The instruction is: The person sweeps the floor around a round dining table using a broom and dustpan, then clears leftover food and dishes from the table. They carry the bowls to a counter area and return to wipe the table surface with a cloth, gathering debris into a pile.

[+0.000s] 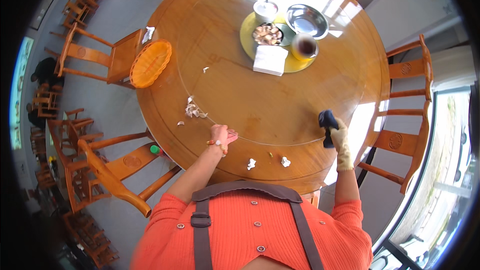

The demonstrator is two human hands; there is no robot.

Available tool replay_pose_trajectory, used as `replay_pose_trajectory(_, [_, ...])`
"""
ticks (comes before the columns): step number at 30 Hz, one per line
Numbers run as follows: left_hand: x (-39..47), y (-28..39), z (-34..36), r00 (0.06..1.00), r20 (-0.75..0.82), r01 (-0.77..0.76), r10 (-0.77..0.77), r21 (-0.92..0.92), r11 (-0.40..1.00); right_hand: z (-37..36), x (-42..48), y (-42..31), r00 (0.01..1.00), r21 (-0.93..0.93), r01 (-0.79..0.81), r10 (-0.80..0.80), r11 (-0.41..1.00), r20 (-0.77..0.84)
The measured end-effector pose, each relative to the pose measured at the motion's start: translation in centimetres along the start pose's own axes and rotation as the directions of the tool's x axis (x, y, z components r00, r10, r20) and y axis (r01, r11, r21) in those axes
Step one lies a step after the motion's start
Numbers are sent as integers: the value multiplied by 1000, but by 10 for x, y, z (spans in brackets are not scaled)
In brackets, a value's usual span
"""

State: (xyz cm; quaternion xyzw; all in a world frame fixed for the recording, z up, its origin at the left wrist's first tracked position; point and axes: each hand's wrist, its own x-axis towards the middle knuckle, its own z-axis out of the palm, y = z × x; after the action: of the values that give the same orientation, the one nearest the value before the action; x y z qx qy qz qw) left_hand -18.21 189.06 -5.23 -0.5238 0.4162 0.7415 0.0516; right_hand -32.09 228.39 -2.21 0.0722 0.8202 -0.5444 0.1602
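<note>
My left hand [222,135], bare with a beaded bracelet [217,143] at the wrist, is at the rim of the round glass turntable [247,97]. Its fingers point right along the rim; I see nothing held in them. A cream-coloured glove [344,157] covers my right hand [340,135], which grips a dark blue cloth [327,119] over the turntable's right front edge. Garlic skins [193,111] lie in a small heap just beyond my left hand. Two crumpled white tissues [251,164] and a small greenish scrap [270,154] lie on the wooden table [225,170] between my arms.
A yellow tray [247,47] at the back carries a bowl of garlic [267,34], a steel basin [307,21], a lidded white pot [266,10], a cup of dark liquid [304,47] and white napkins [270,60]. An orange basket [151,63] sits at the left edge. Wooden chairs [127,161] surround the table.
</note>
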Motion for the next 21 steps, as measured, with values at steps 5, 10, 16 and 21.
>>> replay_pose_trajectory(5, [-16, -25, 18, 998, -1, 57, -57, -77, 995, 61, -62, -57, 813, 80, -343, 253, 936, 524])
replay_pose_trajectory(10, [-15, -24, -2, 987, 135, 112, -93, -142, 984, 145, -30, -148, 824, 174, -176, 49, 969, 565])
replay_pose_trajectory(16, [-3, -3, -28, 980, 194, 90, -37, -272, 958, 304, 87, -223, 722, 170, 442, -462, 881, 515])
replay_pose_trajectory(21, [-13, -11, -21, 975, 218, 140, -50, -421, 896, 397, 190, -252, 792, -97, 507, -418, 857, 445])
